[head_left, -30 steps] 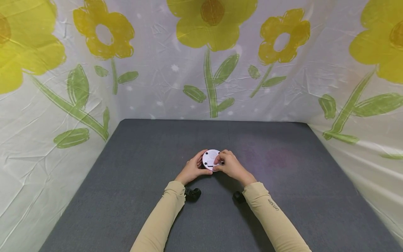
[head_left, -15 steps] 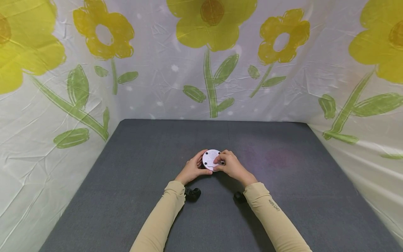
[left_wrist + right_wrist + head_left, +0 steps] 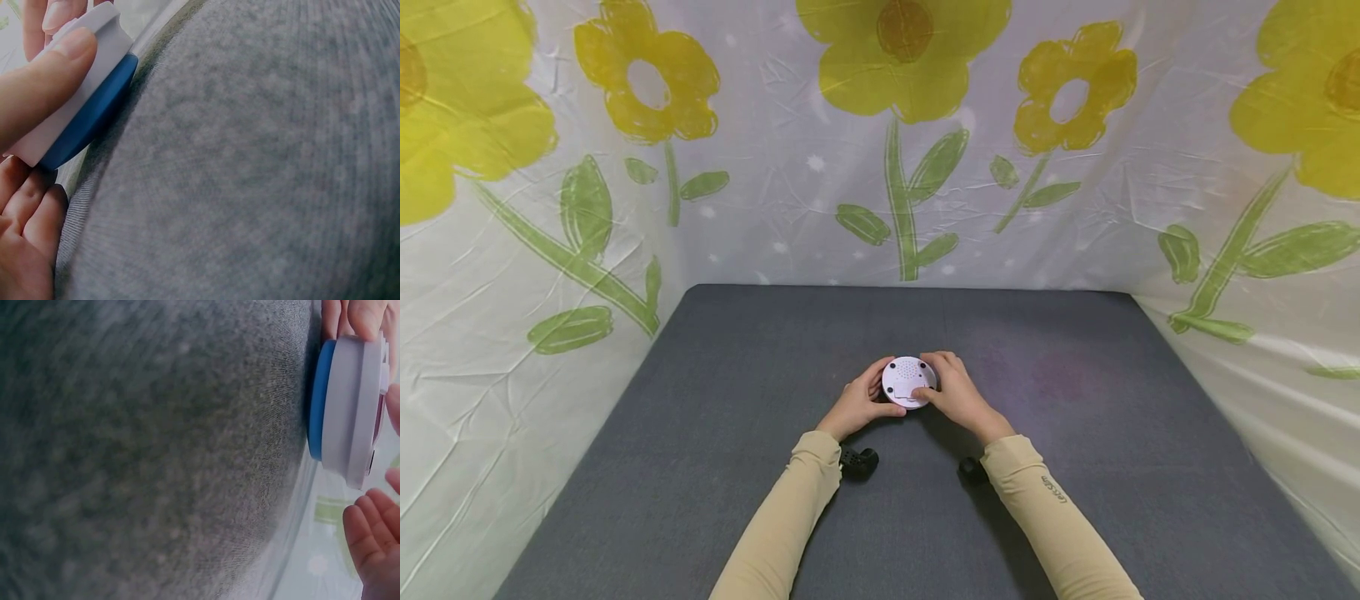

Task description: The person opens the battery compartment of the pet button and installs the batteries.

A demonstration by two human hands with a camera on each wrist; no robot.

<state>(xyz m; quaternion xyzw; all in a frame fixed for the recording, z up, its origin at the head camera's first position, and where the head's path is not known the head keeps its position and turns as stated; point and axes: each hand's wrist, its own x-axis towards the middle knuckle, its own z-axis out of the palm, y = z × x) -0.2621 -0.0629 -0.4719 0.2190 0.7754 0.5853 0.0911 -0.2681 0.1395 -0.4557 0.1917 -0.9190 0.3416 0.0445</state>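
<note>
A round white device (image 3: 907, 372) lies flat with its underside up, showing small holes, dark round feet and a rectangular cover outline. Its lower face is blue, as the left wrist view shows. My left hand (image 3: 859, 402) grips the device by its left rim, with the thumb on the near side and the fingers round the far side. The thumb of my right hand (image 3: 961, 398) presses on the rectangular cover (image 3: 904, 390). The right fingers extend past the device's right side, and in the right wrist view they stand apart from its rim (image 3: 357, 450).
Under the device is a dark grey table (image 3: 775, 358). White cloth with yellow flowers (image 3: 904, 175) hangs behind and along both sides. Black wrist devices (image 3: 859, 463) show at both beige sleeves (image 3: 790, 500).
My right fingers have uncurled from above the underside and moved out to the right, while the thumb stays on the cover. A dark gap by the cover has disappeared. The left hand keeps its hold.
</note>
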